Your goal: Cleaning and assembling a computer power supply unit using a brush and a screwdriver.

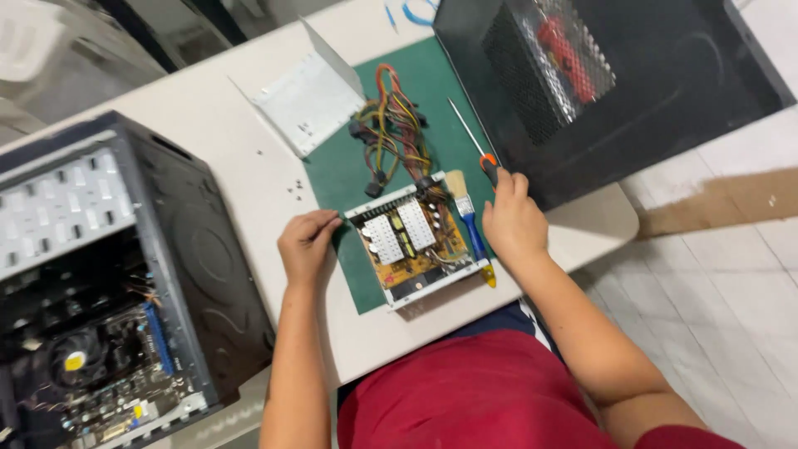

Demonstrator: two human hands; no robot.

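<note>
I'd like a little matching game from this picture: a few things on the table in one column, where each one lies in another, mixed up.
Things:
1. screwdriver
2. paintbrush
3. bundle of wires
4. open computer case

Places:
A. far left of the table
B. just right of the circuit board
C. under the right hand fingertips
D. on the green mat, beyond the circuit board

Pairs: 1-C, 2-B, 3-D, 4-A

I saw a matt green mat (349,170) on the smooth pale tabletop (224,125), a bare metal power supply tray (413,239), a dull metal cover (309,101), a screwdriver's shiny shaft (464,123), a brush's blue plastic handle (473,233).
</note>
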